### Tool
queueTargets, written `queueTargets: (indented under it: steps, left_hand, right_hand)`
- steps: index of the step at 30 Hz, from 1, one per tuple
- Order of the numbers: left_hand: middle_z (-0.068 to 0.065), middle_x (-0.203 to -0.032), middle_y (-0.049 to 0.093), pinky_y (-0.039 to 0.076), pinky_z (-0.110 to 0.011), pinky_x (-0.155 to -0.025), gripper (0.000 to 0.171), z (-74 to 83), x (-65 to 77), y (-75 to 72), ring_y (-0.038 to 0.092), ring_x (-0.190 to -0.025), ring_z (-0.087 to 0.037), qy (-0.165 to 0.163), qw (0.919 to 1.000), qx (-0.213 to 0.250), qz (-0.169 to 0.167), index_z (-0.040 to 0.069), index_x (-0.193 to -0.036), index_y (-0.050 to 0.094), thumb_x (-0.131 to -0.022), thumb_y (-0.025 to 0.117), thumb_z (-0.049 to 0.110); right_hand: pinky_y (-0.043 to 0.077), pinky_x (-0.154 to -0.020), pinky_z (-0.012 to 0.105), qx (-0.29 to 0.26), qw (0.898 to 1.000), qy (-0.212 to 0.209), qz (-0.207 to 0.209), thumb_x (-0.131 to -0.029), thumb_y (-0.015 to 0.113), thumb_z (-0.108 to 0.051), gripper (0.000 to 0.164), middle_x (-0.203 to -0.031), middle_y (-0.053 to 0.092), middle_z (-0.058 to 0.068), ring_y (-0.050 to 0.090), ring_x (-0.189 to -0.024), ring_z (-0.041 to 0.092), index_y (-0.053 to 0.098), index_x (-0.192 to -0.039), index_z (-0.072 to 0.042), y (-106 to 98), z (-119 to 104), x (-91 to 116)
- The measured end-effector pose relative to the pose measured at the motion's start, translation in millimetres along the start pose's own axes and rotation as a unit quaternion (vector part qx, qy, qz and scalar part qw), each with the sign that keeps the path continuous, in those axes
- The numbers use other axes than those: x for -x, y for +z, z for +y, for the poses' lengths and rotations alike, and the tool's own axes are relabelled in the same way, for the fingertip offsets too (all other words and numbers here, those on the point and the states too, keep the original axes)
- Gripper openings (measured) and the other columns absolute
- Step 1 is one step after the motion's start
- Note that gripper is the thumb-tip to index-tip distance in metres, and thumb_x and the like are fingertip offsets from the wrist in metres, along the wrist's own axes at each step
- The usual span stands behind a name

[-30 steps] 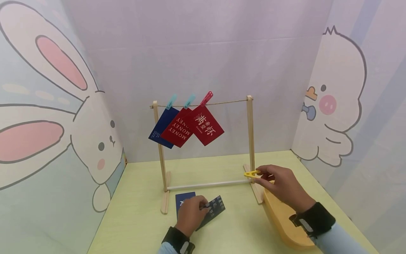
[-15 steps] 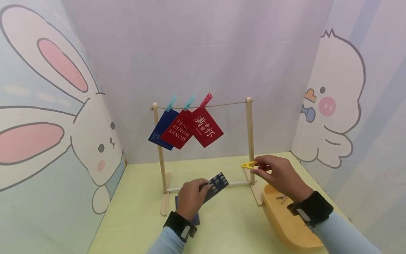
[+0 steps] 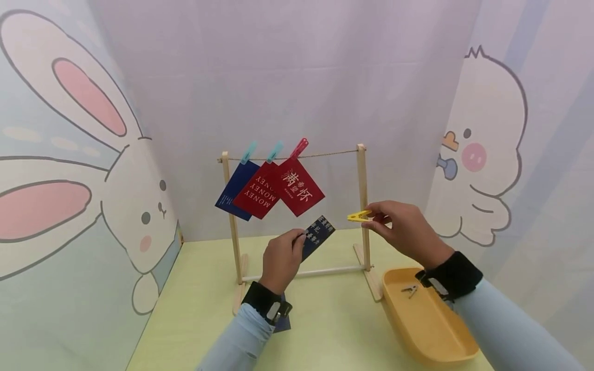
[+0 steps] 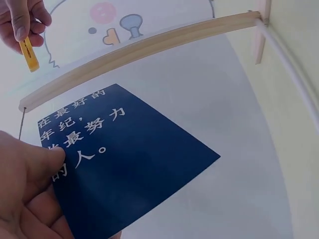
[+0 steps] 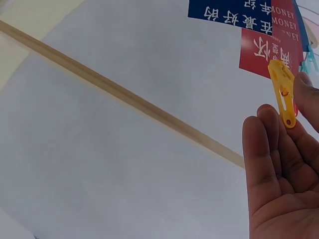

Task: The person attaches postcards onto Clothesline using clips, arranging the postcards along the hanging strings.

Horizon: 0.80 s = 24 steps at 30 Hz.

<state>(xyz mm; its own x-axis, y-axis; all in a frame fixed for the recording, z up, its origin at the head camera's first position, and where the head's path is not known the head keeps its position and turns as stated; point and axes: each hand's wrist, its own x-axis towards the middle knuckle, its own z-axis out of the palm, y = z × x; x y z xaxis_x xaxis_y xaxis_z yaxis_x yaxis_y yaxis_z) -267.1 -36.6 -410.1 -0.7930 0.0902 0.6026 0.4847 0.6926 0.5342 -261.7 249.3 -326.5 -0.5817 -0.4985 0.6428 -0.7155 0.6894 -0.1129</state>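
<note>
In the head view my left hand point(image 3: 281, 260) pinches a dark blue card point(image 3: 317, 237) with white Chinese characters by its edge, thumb on the printed face. The card is raised in front of the wooden rack, below the rope point(image 3: 336, 153). To its right, my right hand point(image 3: 408, 229) holds a yellow clothespin point(image 3: 358, 216) between thumb and fingers, its tip pointing left toward the card. From the rope hang a blue card point(image 3: 232, 198), a red MONEY card point(image 3: 257, 193) and a red card with white characters point(image 3: 299, 188), clipped by two light blue clothespins and a red clothespin point(image 3: 299, 148).
A yellow tray point(image 3: 429, 330) stands at the right with a greyish clothespin point(image 3: 410, 291) inside. Another blue card point(image 3: 282, 323) lies on the table, partly behind my left wrist. The rack's right post point(image 3: 362, 185) rises close behind the yellow clothespin.
My left hand has lifted the dark blue card up off the table toward the rope. My right hand has risen with the yellow clothespin and moved slightly left, uncovering more of the tray.
</note>
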Motion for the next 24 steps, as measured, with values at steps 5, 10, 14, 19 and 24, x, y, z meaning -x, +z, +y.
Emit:
queueTargets:
  steps: [5,10,14,19,24]
  left_hand:
    - [-0.002,-0.093,0.071,0.057,-0.030,-0.064,0.020,4.1,-15.4,-6.6,0.060,-0.075,-0.007,0.014,0.9991,0.035,0.022,0.011,-0.106,0.070,-0.093,0.062,0.023]
    - [-0.001,-0.090,0.071,0.057,-0.028,-0.062,0.020,7.5,-26.5,-10.9,0.059,-0.070,-0.004,0.014,0.9978,0.059,0.029,0.011,-0.104,0.071,-0.092,0.063,0.024]
    - [-0.001,-0.092,0.071,0.057,-0.029,-0.065,0.022,8.0,-33.2,-11.5,0.059,-0.072,-0.003,0.015,0.9973,0.067,0.027,0.011,-0.106,0.071,-0.092,0.063,0.026]
    - [-0.001,-0.094,0.071,0.056,-0.028,-0.066,0.025,8.6,-43.1,-11.9,0.059,-0.074,-0.002,0.010,0.9965,0.077,0.030,0.012,-0.108,0.070,-0.091,0.064,0.029]
    - [0.000,-0.093,0.070,0.056,-0.026,-0.065,0.027,11.1,-55.0,-12.7,0.059,-0.075,-0.002,-0.003,0.9961,0.080,0.038,0.013,-0.108,0.071,-0.090,0.065,0.032]
  right_hand:
    - [0.056,-0.065,0.026,0.006,1.000,-0.009,0.001,-0.077,0.078,-0.022,0.036,-0.091,0.063,-0.004,0.051,-0.075,0.002,0.064,-0.107,-0.008,-7,1,-16]
    - [0.056,-0.065,0.025,0.006,1.000,-0.014,0.004,-0.078,0.078,-0.023,0.034,-0.089,0.062,-0.006,0.050,-0.075,0.001,0.065,-0.106,-0.009,-9,2,-29]
    - [0.055,-0.066,0.025,0.009,1.000,-0.019,0.005,-0.078,0.077,-0.023,0.033,-0.089,0.062,-0.006,0.051,-0.075,0.001,0.065,-0.106,-0.009,-11,3,-38]
    - [0.055,-0.067,0.027,0.023,0.999,-0.022,0.005,-0.078,0.078,-0.020,0.033,-0.089,0.063,-0.005,0.051,-0.074,0.003,0.066,-0.107,-0.009,-14,4,-49]
    - [0.055,-0.067,0.027,0.029,0.999,-0.019,0.002,-0.079,0.076,-0.021,0.030,-0.087,0.063,-0.005,0.051,-0.073,0.003,0.066,-0.105,-0.010,-19,3,-64]
